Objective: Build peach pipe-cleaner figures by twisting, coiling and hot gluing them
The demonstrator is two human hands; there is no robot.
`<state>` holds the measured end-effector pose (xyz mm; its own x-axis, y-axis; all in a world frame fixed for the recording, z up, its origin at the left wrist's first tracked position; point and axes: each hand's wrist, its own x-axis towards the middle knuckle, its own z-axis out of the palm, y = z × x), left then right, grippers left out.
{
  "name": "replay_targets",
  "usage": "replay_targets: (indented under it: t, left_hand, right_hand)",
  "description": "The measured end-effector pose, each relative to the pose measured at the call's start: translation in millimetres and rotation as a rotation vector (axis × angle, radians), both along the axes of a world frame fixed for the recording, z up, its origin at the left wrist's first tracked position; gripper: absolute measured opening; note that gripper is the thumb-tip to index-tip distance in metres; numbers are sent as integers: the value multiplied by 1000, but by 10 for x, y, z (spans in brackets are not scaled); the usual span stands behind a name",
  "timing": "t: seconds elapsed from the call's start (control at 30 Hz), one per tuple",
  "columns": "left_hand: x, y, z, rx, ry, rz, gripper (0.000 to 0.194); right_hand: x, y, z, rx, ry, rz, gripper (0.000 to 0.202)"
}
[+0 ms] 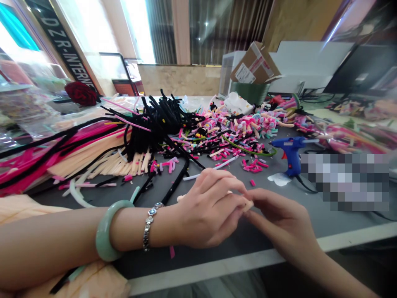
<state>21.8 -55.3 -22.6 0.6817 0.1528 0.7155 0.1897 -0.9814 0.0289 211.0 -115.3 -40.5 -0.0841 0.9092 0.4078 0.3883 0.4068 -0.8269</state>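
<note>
Diagonally across the upper left, a long dark sign with pale capital letters (pixel 63 45) reads "DZR-INTERN", its lower end running behind a dark red fabric-like rose (pixel 81 93). At the back, a tilted brown cardboard box (pixel 256 64) bears a white printed label (pixel 245 74), too small to read, as is the marking on the blue plastic glue gun with a clear stick (pixel 290 151).

Nearest, a small pale peach fuzzy piece (pixel 247 205) lies between the two hands, mostly covered. The left hand (pixel 211 209) curls its fingers closely around it, while the right hand (pixel 279 215) meets it from the other side, thumb and forefinger nearly together on its exposed tip. Both are above the dark grey tabletop (pixel 335 223), near its front edge. Beyond the hands lie a bundle of black fuzzy stems (pixel 149 128) and scattered short pink pieces (pixel 252 165); the glue gun sits past the right hand.
</note>
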Motion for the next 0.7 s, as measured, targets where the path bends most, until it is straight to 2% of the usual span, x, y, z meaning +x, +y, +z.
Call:
replay_targets:
  t: [0.13, 0.5, 0.7]
  left_hand:
    - [17, -10, 12, -17, 6, 10, 12]
    - [30, -15, -1, 17, 51, 6, 11]
    - [29, 6, -2, -3, -8, -19, 11]
  right_hand:
    - [6, -3, -22, 42, -57, -47, 12]
    - [-11, -15, 11, 11, -42, -8, 11]
    - [-4, 1, 12, 61, -51, -27, 12]
